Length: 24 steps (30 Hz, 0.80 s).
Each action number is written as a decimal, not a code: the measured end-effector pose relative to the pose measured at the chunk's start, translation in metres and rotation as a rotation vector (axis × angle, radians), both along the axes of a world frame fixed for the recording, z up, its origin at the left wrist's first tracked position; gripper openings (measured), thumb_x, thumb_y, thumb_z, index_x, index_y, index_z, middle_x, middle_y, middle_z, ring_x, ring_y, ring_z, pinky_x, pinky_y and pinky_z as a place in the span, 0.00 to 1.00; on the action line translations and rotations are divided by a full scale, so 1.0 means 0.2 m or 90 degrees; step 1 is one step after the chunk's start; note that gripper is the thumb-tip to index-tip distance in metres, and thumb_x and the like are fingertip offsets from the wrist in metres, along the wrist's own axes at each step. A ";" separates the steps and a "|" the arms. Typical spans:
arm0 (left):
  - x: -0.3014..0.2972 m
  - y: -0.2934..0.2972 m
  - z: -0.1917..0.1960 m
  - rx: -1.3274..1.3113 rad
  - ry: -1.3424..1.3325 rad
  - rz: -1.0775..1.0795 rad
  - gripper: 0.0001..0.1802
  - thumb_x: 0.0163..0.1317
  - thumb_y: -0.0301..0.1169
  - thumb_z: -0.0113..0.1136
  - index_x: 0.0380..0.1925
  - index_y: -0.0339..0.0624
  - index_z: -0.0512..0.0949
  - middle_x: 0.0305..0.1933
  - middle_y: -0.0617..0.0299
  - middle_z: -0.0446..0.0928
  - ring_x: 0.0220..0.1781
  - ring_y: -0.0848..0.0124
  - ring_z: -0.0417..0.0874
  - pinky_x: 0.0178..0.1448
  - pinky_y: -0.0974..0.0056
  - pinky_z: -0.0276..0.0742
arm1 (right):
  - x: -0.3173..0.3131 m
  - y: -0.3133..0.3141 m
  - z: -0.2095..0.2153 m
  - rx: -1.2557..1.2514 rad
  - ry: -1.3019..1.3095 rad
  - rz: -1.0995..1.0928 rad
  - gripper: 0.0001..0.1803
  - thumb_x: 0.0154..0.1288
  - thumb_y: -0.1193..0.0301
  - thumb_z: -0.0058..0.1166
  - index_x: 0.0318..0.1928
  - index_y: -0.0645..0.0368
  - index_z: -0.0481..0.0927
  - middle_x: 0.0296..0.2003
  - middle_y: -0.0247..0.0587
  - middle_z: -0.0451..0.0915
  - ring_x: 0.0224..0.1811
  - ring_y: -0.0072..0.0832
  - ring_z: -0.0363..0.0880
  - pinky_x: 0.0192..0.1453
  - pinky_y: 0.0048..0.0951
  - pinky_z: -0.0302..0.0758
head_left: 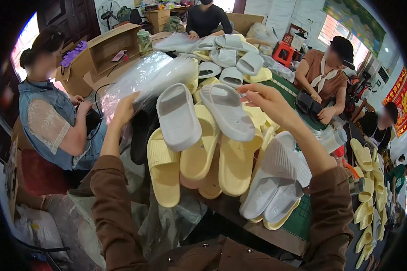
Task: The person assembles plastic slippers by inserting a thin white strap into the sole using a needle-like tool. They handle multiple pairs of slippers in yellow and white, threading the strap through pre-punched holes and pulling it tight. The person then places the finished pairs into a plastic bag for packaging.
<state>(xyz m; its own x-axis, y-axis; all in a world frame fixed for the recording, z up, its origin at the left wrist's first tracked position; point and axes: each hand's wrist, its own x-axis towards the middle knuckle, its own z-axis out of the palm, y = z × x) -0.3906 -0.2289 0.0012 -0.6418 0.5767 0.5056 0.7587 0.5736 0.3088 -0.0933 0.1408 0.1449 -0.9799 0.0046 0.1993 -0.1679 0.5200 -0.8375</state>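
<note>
My left hand (124, 110) is at the near edge of a stack of clear plastic bags (144, 79), its fingertips closed on the plastic. My right hand (267, 100) hovers beside a grey slide slipper (228, 113), fingers stretched and slightly apart, holding nothing I can see. Left of that slipper lies another grey slipper (178, 117), toe strap away from me. Both rest on yellow slippers (163, 174) heaped at the table's near edge. More grey slippers (276, 180) lie below my right forearm, with yellow ones under them.
Further grey slippers (251, 63) are piled behind. An open cardboard box (115, 49) and a green bottle (144, 43) stand at the far left. Co-workers sit left, behind and right; the one at right handles black slippers (309, 106). Yellow slippers (366, 189) line the right side.
</note>
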 end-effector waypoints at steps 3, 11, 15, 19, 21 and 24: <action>-0.02 0.05 0.03 0.029 0.043 0.013 0.33 0.47 0.13 0.44 0.57 0.40 0.73 0.55 0.41 0.75 0.59 0.45 0.74 0.62 0.52 0.69 | 0.05 -0.13 0.00 0.230 0.200 0.053 0.17 0.66 0.70 0.52 0.53 0.63 0.77 0.49 0.44 0.80 0.52 0.34 0.79 0.54 0.32 0.75; 0.01 0.08 0.06 0.033 -0.051 0.061 0.33 0.47 0.15 0.45 0.57 0.44 0.74 0.49 0.37 0.76 0.54 0.43 0.76 0.57 0.48 0.70 | 0.06 -1.03 -0.40 0.731 0.556 0.472 0.21 0.59 0.63 0.52 0.53 0.51 0.79 0.57 0.35 0.74 0.69 0.33 0.60 0.78 0.57 0.42; 0.07 0.13 0.29 0.075 -0.143 0.148 0.32 0.46 0.15 0.46 0.55 0.44 0.75 0.49 0.37 0.77 0.54 0.44 0.76 0.58 0.49 0.70 | -0.16 -1.01 -0.57 0.907 0.550 0.295 0.23 0.60 0.61 0.51 0.57 0.50 0.78 0.57 0.33 0.73 0.70 0.35 0.59 0.78 0.61 0.34; -0.19 -0.09 0.27 0.135 0.077 0.163 0.31 0.45 0.17 0.45 0.54 0.41 0.76 0.49 0.38 0.78 0.55 0.44 0.76 0.60 0.52 0.70 | -0.24 -1.07 -0.53 0.900 0.141 0.340 0.17 0.61 0.62 0.51 0.46 0.54 0.85 0.64 0.41 0.65 0.68 0.43 0.60 0.70 0.50 0.56; -0.21 -0.02 0.34 0.157 0.028 0.132 0.30 0.46 0.17 0.45 0.54 0.40 0.76 0.49 0.39 0.78 0.56 0.44 0.76 0.61 0.53 0.69 | -0.27 -1.06 -0.41 0.909 0.056 0.375 0.14 0.61 0.63 0.51 0.41 0.55 0.86 0.62 0.42 0.68 0.65 0.41 0.63 0.65 0.45 0.64; -0.15 0.09 0.50 0.154 0.002 0.085 0.30 0.46 0.18 0.44 0.53 0.39 0.77 0.50 0.39 0.77 0.57 0.44 0.75 0.61 0.53 0.69 | -0.32 -1.03 -0.36 0.708 0.039 0.414 0.12 0.61 0.67 0.51 0.36 0.60 0.85 0.48 0.41 0.78 0.58 0.39 0.72 0.54 0.39 0.74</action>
<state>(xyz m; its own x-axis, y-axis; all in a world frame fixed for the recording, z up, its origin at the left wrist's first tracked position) -0.4209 -0.2110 0.1010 -0.7021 0.3497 0.6204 0.6825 0.5789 0.4461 -0.1566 -0.0643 0.0735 -0.7285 -0.6643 -0.1674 -0.6748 0.7380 0.0080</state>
